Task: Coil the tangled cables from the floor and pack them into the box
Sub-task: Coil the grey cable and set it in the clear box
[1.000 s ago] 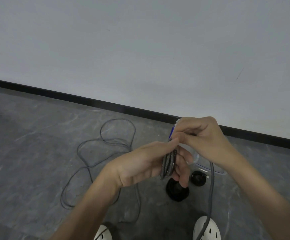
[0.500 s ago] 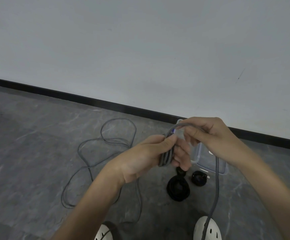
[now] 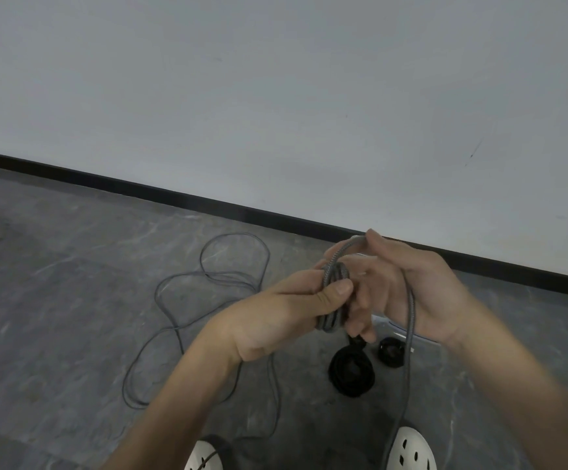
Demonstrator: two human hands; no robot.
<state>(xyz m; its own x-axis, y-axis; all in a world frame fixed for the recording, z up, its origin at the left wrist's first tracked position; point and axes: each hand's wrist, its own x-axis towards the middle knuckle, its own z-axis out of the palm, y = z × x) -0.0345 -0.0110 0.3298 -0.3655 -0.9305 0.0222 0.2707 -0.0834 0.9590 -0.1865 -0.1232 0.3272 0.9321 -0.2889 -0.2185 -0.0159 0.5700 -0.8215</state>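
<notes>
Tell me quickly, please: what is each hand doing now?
Left hand: closed, gripping the small coil of grey braided cable.
Right hand: closed, pinching the same cable's loose strand at the thumb.

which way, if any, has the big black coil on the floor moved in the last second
No. The big black coil stays put, just left of the smaller black coil and the same way below the baseboard.
</notes>
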